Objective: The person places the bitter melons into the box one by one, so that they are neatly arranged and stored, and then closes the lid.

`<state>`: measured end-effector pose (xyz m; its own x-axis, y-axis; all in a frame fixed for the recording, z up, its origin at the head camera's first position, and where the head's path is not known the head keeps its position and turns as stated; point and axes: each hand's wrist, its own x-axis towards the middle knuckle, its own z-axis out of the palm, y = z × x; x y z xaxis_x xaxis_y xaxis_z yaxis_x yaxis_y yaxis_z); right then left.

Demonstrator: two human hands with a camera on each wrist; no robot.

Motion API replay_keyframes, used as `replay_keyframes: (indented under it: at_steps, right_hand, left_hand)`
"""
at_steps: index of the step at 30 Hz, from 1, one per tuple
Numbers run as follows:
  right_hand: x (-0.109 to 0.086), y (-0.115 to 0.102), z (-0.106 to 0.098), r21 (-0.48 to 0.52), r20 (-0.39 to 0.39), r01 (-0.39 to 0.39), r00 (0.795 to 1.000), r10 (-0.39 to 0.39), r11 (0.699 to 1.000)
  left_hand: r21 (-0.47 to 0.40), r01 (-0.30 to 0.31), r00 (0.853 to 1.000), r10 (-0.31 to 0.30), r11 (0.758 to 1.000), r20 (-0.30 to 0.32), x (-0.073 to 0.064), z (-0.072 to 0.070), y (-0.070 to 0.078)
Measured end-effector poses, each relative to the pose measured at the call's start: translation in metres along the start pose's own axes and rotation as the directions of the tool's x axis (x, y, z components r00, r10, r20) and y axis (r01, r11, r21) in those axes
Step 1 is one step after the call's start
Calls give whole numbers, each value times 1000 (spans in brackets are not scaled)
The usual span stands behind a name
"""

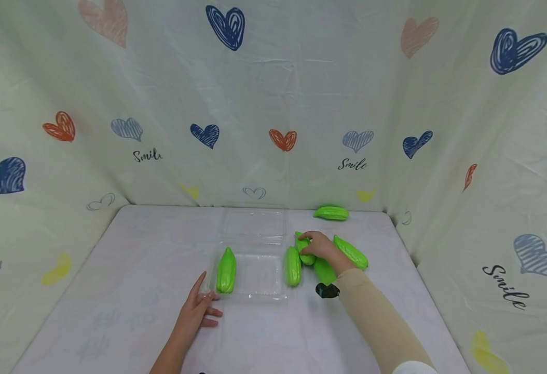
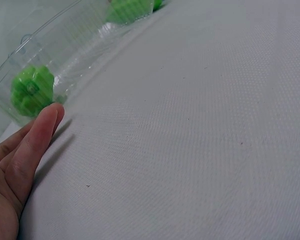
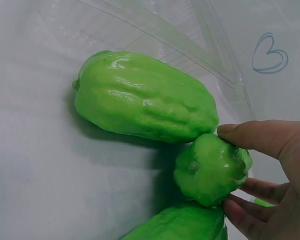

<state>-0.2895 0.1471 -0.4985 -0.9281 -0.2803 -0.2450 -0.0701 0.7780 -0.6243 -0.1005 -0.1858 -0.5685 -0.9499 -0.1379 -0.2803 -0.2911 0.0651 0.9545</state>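
Observation:
My right hand (image 1: 320,245) pinches a glossy green bitter melon (image 3: 206,172) between thumb and fingers, right of the clear plastic box (image 1: 260,272). Close beside the held one lies another bitter melon (image 3: 145,97), along the box's right side. A further bitter melon (image 1: 324,271) is partly covered by the right forearm. Inside the box, at its left, one bitter melon (image 1: 227,271) lies lengthwise. At the near-left corner, my left hand (image 1: 193,310) rests with its fingers extended, touching the box; its thumb (image 2: 34,145) shows at the wall in the left wrist view.
The box's clear lid (image 1: 253,224) lies folded back behind it. One bitter melon (image 1: 331,213) lies near the table's back edge, another (image 1: 351,252) right of the right hand. Heart-printed cloth (image 1: 301,104) encloses the white table (image 1: 128,270) at the back and sides.

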Motion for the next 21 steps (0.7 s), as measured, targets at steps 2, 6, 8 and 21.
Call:
replay_keyframes:
  at_steps: [2,6,8,21]
  right_hand:
    - [0,0,0,5,2,-3,1000,3,1000]
    - [-1,0,0,25,2,-11,1000,11,1000]
    - [-2,0,0,38,-2,-11,1000,11,999]
    - [-6,3,-1,102,-66,8,998,-1,995]
  left_hand:
    - [1,-1,1000,1,1000,1,0,0,0]
    - [0,-2,1000,2,1000,2,0,0,0]
    - [0,-3,1000,3,1000,1,0,0,0]
    - [-1,1,1000,-1,1000,-1,1,0,-1]
